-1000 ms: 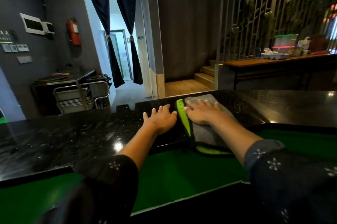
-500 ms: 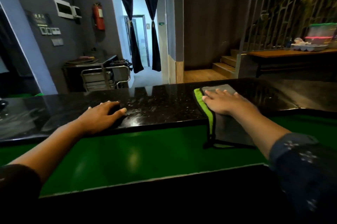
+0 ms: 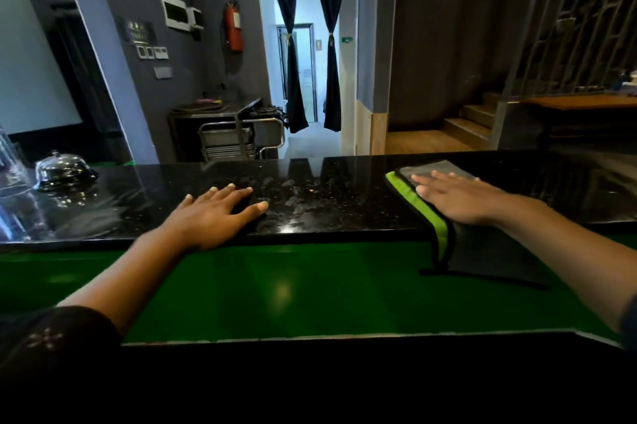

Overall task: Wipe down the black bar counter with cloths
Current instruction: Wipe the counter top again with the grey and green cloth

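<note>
The black speckled bar counter runs across the view, with smears and crumbs near its middle. A grey cloth with a green edge lies on its right part and hangs over the near edge onto the green lower ledge. My right hand presses flat on this cloth, fingers spread. My left hand rests palm down on the bare counter to the left, fingers apart. A dark patch lies under its fingertips; I cannot tell whether it is shadow or fabric.
A silver service bell stands on the counter at far left, beside a clear glass object at the frame edge. The green ledge lies below the counter's near edge. A metal trolley and stairs are beyond.
My left hand has slid left along the counter, away from the cloth. The view has swung left, bringing the bell into sight. My right hand stays on the cloth.
</note>
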Action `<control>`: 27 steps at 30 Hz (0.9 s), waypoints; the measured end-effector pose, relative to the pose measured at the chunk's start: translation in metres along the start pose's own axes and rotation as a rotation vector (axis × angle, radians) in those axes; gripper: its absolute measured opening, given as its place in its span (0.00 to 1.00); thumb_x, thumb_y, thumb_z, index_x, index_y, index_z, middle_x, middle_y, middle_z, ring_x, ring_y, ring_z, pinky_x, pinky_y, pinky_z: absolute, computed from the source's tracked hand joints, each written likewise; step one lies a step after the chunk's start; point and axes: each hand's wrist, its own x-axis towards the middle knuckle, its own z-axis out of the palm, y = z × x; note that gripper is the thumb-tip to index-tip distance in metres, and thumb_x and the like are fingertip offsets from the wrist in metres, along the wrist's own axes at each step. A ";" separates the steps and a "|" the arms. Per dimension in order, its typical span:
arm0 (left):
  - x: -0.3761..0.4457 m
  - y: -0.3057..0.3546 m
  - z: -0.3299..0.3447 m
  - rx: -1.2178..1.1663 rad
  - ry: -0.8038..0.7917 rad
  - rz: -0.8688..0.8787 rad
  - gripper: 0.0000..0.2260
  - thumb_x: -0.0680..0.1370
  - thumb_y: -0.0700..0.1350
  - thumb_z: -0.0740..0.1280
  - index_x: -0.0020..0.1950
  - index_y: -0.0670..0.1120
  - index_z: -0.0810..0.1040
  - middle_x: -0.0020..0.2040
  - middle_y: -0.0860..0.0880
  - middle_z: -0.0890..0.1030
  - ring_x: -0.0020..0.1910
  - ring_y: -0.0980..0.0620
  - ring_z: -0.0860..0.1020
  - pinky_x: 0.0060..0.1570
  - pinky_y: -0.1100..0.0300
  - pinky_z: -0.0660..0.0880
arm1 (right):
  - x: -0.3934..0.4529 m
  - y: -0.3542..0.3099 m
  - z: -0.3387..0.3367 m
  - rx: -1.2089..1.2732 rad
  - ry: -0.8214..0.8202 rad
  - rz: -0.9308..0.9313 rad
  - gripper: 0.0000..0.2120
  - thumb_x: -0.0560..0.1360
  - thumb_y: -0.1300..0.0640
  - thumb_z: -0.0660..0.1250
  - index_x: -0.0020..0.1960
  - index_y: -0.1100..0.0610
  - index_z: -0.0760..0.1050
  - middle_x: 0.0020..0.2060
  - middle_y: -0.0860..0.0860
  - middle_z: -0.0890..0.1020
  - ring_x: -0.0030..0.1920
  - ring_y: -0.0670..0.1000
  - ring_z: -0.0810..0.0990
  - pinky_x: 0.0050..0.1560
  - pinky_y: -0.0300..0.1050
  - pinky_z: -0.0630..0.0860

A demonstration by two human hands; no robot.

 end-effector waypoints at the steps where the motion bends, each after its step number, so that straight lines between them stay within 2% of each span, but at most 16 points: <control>1: 0.001 0.001 0.002 0.005 0.016 -0.006 0.41 0.66 0.78 0.38 0.77 0.62 0.53 0.79 0.54 0.52 0.77 0.51 0.50 0.74 0.41 0.45 | 0.012 -0.012 0.001 -0.003 0.008 0.024 0.27 0.81 0.36 0.40 0.79 0.38 0.47 0.80 0.48 0.47 0.79 0.54 0.45 0.75 0.61 0.41; 4: 0.005 0.001 0.004 -0.024 0.025 -0.013 0.35 0.71 0.74 0.38 0.76 0.64 0.53 0.79 0.56 0.51 0.77 0.52 0.50 0.74 0.41 0.45 | 0.041 -0.064 0.006 -0.032 0.033 0.036 0.28 0.81 0.36 0.40 0.79 0.42 0.45 0.80 0.52 0.46 0.79 0.57 0.46 0.75 0.63 0.42; 9: 0.008 -0.005 0.002 0.011 0.002 -0.005 0.29 0.77 0.67 0.38 0.77 0.63 0.50 0.79 0.55 0.49 0.78 0.51 0.49 0.74 0.41 0.45 | 0.042 -0.201 0.028 -0.028 0.021 -0.258 0.28 0.81 0.37 0.40 0.79 0.42 0.44 0.80 0.54 0.46 0.79 0.59 0.44 0.74 0.67 0.39; 11: 0.008 -0.007 0.003 0.045 -0.008 0.016 0.27 0.78 0.65 0.37 0.77 0.62 0.48 0.79 0.55 0.48 0.78 0.51 0.48 0.74 0.41 0.45 | 0.037 -0.222 0.032 -0.014 0.006 -0.320 0.29 0.81 0.35 0.41 0.79 0.42 0.46 0.80 0.52 0.47 0.79 0.57 0.44 0.75 0.64 0.39; 15: 0.009 -0.012 0.002 -0.005 -0.011 0.026 0.28 0.76 0.68 0.37 0.76 0.64 0.49 0.79 0.57 0.48 0.77 0.52 0.47 0.74 0.42 0.43 | 0.046 -0.163 0.022 0.016 0.014 -0.296 0.27 0.80 0.34 0.42 0.78 0.37 0.48 0.80 0.48 0.49 0.79 0.56 0.46 0.74 0.63 0.43; 19: 0.008 -0.009 0.004 -0.017 0.002 0.019 0.28 0.76 0.68 0.37 0.76 0.65 0.49 0.79 0.57 0.48 0.77 0.53 0.47 0.74 0.42 0.43 | 0.067 -0.060 0.005 0.013 0.067 0.023 0.27 0.80 0.34 0.42 0.78 0.37 0.50 0.80 0.49 0.50 0.79 0.56 0.48 0.74 0.62 0.44; 21: 0.009 -0.005 0.004 -0.018 0.020 0.006 0.27 0.77 0.68 0.38 0.76 0.65 0.50 0.79 0.57 0.49 0.78 0.52 0.48 0.74 0.42 0.44 | 0.072 -0.034 0.000 -0.010 0.053 0.148 0.29 0.80 0.33 0.42 0.79 0.39 0.50 0.80 0.51 0.49 0.79 0.57 0.48 0.74 0.63 0.43; 24: 0.011 -0.003 0.005 -0.010 0.016 -0.015 0.27 0.77 0.68 0.38 0.76 0.65 0.50 0.79 0.56 0.49 0.78 0.51 0.48 0.74 0.41 0.44 | 0.071 -0.051 0.004 -0.020 0.059 0.194 0.30 0.80 0.34 0.41 0.79 0.41 0.49 0.80 0.52 0.49 0.79 0.60 0.48 0.74 0.66 0.43; 27: 0.011 -0.003 0.005 -0.008 0.009 -0.027 0.26 0.78 0.66 0.38 0.76 0.65 0.50 0.79 0.56 0.48 0.78 0.50 0.48 0.73 0.40 0.43 | 0.053 -0.115 0.014 -0.037 0.097 -0.013 0.29 0.80 0.37 0.43 0.79 0.44 0.49 0.80 0.54 0.51 0.78 0.61 0.50 0.74 0.68 0.46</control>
